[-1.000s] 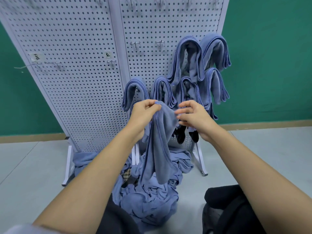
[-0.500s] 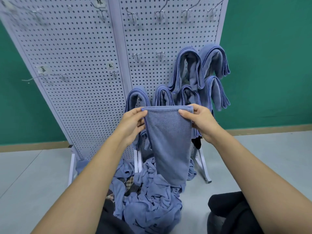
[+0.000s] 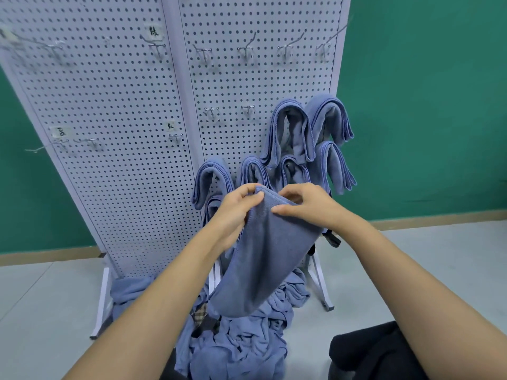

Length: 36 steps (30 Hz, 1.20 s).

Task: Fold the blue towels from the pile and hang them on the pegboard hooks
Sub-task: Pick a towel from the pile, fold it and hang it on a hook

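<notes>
A blue towel point(image 3: 263, 259) hangs doubled in front of me, above the pile of blue towels point(image 3: 241, 341) on the floor. My left hand point(image 3: 236, 212) pinches its upper left edge. My right hand point(image 3: 304, 205) grips the top fold from the right, fingers curled over the cloth. Both hands sit close together just in front of the white pegboard point(image 3: 123, 133). Several folded blue towels point(image 3: 296, 138) hang on its lower right hooks. Bare hooks point(image 3: 247, 50) run across the upper rows.
The pegboard stands on white metal feet point(image 3: 100, 303) on a grey floor, against a green wall point(image 3: 428, 105). A checked cloth point(image 3: 201, 314) lies in the pile. Dark fabric point(image 3: 367, 352) lies at the lower right.
My hands have come together, closing the towel's spread top edge into a narrower fold. The view has tilted up, showing more of the pegboard's upper hooks.
</notes>
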Each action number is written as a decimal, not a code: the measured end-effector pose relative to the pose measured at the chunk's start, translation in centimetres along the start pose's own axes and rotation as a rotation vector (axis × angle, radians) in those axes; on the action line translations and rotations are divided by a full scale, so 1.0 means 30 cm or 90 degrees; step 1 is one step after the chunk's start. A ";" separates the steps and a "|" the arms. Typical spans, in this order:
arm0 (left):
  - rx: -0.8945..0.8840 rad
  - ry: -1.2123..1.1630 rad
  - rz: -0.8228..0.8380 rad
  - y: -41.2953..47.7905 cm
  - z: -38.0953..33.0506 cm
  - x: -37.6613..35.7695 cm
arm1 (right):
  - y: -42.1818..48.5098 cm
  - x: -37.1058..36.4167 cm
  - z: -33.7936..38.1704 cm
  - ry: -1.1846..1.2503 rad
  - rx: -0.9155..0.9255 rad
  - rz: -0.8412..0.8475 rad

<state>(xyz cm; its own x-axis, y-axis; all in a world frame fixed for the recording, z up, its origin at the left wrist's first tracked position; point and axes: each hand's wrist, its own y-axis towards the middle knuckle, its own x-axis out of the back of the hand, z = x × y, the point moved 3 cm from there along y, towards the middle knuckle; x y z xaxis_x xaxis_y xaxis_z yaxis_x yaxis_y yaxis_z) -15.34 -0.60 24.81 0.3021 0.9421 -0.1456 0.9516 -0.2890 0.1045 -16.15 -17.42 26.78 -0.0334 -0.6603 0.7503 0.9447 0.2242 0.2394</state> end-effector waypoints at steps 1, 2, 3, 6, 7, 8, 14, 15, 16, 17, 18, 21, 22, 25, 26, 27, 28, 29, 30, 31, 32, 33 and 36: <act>-0.001 0.001 -0.010 0.003 -0.004 0.002 | 0.010 0.003 0.009 -0.030 0.010 -0.001; -0.002 0.007 -0.033 0.005 -0.010 0.008 | 0.022 0.007 0.021 -0.054 0.018 -0.007; -0.002 0.014 -0.065 0.009 -0.010 0.016 | 0.034 0.009 0.032 -0.072 0.024 -0.013; 0.006 0.022 -0.192 0.000 0.002 0.037 | 0.060 0.030 0.086 -0.101 0.046 -0.028; 0.010 0.027 -0.226 -0.007 0.015 0.042 | 0.065 0.042 0.106 -0.101 0.051 -0.029; 0.018 0.029 -0.253 -0.015 0.035 0.046 | 0.070 0.055 0.124 -0.099 0.055 -0.029; 0.161 0.018 -0.289 -0.090 0.235 0.042 | 0.085 0.170 0.235 -0.066 0.069 -0.042; 0.205 0.011 -0.276 -0.105 0.271 0.028 | 0.085 0.193 0.253 -0.050 0.072 -0.054; 0.248 -0.006 -0.257 -0.120 0.301 0.014 | 0.087 0.218 0.268 -0.028 0.077 -0.067; 0.294 -0.036 -0.232 -0.134 0.321 0.003 | 0.086 0.244 0.282 0.003 0.084 -0.081; 0.336 -0.095 -0.204 -0.147 0.340 -0.005 | 0.085 0.270 0.290 0.037 0.085 -0.096; 0.419 -0.389 -0.122 -0.149 0.383 0.003 | 0.076 0.352 0.285 0.146 0.074 -0.157; 0.417 -0.478 -0.096 -0.146 0.388 0.011 | 0.075 0.372 0.266 0.187 0.069 -0.180; 0.381 -0.514 -0.071 -0.146 0.357 0.056 | 0.061 0.393 0.167 0.284 0.021 -0.249; 0.372 -0.497 -0.078 -0.141 0.346 0.083 | 0.056 0.388 0.117 0.312 -0.011 -0.267; 0.370 -0.465 -0.089 -0.138 0.324 0.113 | 0.045 0.376 0.069 0.340 -0.045 -0.278; 0.369 -0.433 -0.096 -0.136 0.295 0.143 | 0.035 0.360 0.022 0.365 -0.086 -0.280; 0.368 -0.403 -0.097 -0.131 0.265 0.181 | 0.024 0.337 -0.023 0.391 -0.130 -0.272; 0.363 -0.377 -0.094 -0.127 0.233 0.217 | 0.015 0.311 -0.069 0.410 -0.175 -0.263; 0.352 -0.354 -0.092 -0.123 0.199 0.253 | 0.008 0.282 -0.107 0.429 -0.216 -0.252; 0.340 -0.334 -0.097 -0.117 0.165 0.287 | 0.002 0.250 -0.145 0.453 -0.257 -0.236; 0.331 -0.316 -0.111 -0.112 0.135 0.322 | -0.004 0.218 -0.174 0.488 -0.296 -0.213; 0.318 -0.247 -0.151 -0.096 0.061 0.415 | -0.009 0.118 -0.245 0.624 -0.352 -0.095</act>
<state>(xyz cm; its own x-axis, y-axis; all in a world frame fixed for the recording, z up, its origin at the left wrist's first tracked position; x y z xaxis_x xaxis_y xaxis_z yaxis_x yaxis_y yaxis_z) -14.21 11.66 20.90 -0.0082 0.8874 -0.4609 0.8781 -0.2142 -0.4279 -14.13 -25.09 24.84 -0.1172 -0.9849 -0.1271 0.9753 -0.0900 -0.2019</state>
